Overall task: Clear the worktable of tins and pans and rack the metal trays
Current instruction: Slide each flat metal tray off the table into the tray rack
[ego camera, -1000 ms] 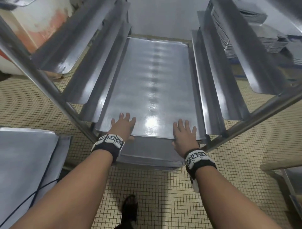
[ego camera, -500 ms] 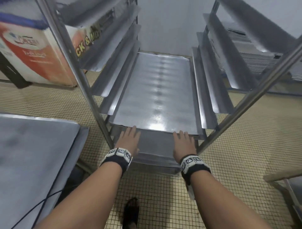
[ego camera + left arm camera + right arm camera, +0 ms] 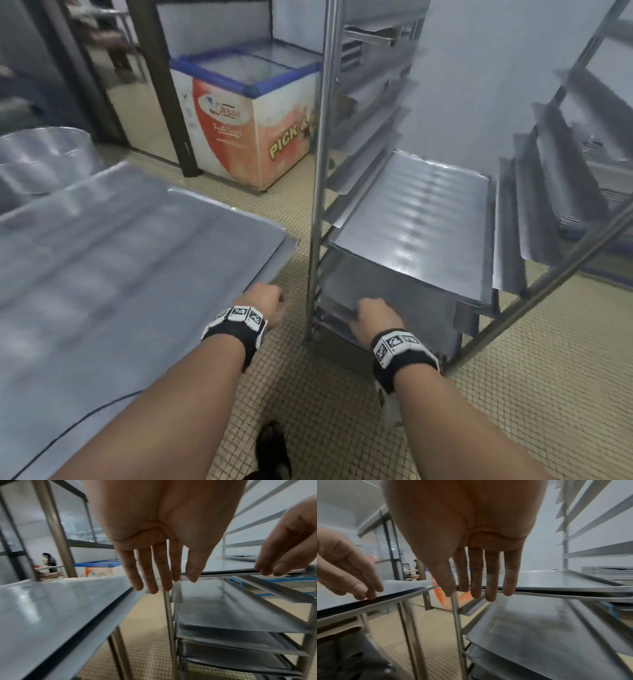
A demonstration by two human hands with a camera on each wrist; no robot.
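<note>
Beside the rack: a person stands with both arms out, wristbands on.
Rack: steel frame at two o'clock, sloped runners on both sides.
Top tray: slid onto the runners, flat, more trays stacked below it.
Left hand: fingers straight, released, holding nothing, over the worktable's near corner.
Right hand: fingers loose, empty; it seems clear of the tray's front edge, though blur hides contact.
Freezer: chest type, twelve o'clock.

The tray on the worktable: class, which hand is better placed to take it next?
Probably the left hand: it hangs open at the edge of the tray on the worktable, while the right hand is by the rack.
</note>
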